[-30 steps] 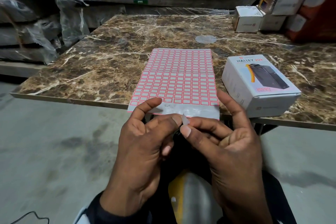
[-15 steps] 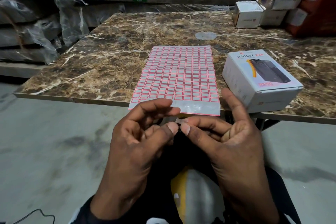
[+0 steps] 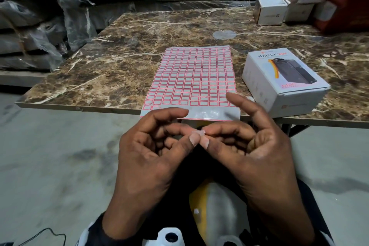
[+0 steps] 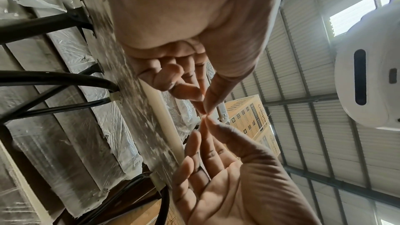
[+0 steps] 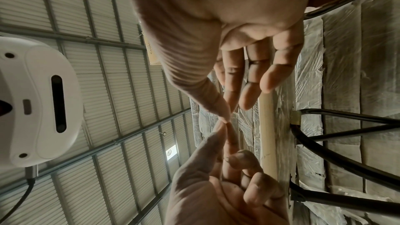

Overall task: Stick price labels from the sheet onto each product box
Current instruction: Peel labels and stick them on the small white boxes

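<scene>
A small pale price label (image 3: pixel 198 132) is held in the air just in front of the table edge. My left hand (image 3: pixel 192 135) pinches its left end and my right hand (image 3: pixel 206 136) pinches its right end, fingertips nearly touching. The wrist views show the same meeting of fingertips, left hand (image 4: pixel 205 111) and right hand (image 5: pixel 225 118), but the label itself is too small to make out there. The label sheet (image 3: pixel 191 78), a grid of red-bordered labels, lies flat on the marble table (image 3: pixel 119 66) and overhangs its near edge. A white product box (image 3: pixel 279 78) stands to the sheet's right.
More white product boxes (image 3: pixel 269 9) are stacked at the table's far right beside a red carton (image 3: pixel 349 6). Plastic-wrapped stacks (image 3: pixel 30 26) stand to the left and behind. A grey floor lies below the hands.
The label has turned from standing on edge to lying flatter between the fingertips. My left index finger has lifted away from the pinch. Sheet and box have not moved on the table.
</scene>
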The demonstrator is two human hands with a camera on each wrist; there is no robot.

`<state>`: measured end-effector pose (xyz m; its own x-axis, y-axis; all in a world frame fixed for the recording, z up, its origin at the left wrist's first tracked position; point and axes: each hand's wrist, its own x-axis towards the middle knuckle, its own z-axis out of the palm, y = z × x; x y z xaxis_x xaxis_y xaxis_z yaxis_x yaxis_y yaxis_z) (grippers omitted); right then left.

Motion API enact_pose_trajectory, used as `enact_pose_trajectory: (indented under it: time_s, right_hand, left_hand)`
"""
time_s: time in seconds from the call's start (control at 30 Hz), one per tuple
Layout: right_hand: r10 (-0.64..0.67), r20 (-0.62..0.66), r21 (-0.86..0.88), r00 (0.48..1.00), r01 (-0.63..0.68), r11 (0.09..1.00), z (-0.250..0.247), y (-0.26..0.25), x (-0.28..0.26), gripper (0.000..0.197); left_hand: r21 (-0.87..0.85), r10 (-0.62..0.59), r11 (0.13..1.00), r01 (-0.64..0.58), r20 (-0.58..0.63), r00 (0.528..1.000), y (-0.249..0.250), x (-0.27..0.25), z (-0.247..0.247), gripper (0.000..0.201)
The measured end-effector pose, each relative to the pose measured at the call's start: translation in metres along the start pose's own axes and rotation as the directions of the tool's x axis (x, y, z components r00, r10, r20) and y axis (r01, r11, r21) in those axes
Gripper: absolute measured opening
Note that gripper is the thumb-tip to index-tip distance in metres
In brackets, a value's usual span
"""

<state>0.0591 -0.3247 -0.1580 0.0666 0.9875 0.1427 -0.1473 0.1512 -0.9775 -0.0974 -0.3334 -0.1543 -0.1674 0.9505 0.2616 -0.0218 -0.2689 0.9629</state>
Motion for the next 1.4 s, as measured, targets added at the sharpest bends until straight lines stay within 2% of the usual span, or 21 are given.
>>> enact_pose_trajectory:
  time_s: [0.1,0.3,0.63,0.87,1.4]
  right_hand:
    - [0.006,0.030,0.008,1.000,-0.006,1.000,-0.002,0.003,-0.001,0.069]
    - [0.040,0.058,0.145,0.998,-0.048,0.988,-0.002,0.005,0.001,0.063]
    - [0.070,0.031,0.119,0.997,-0.074,0.990,0.004,0.004,0.003,0.078]
    - [0.087,-0.002,0.118,0.996,-0.086,0.989,0.001,0.009,0.005,0.072]
    - [0.125,-0.005,0.116,0.992,-0.124,0.986,0.004,0.008,0.005,0.079]
  left_hand:
    - [-0.013,-0.005,1.000,0.005,0.002,1.000,0.000,-0.001,-0.001,0.035]
    - [-0.051,-0.010,0.999,0.010,-0.008,1.000,-0.004,0.001,-0.008,0.036]
    - [-0.070,-0.022,0.997,0.026,0.051,0.998,-0.008,0.000,-0.009,0.036]
    - [-0.052,-0.023,0.998,0.026,0.055,0.998,-0.010,0.001,-0.011,0.038]
    - [-0.018,-0.025,0.999,0.026,0.086,0.996,-0.008,0.001,-0.011,0.039]
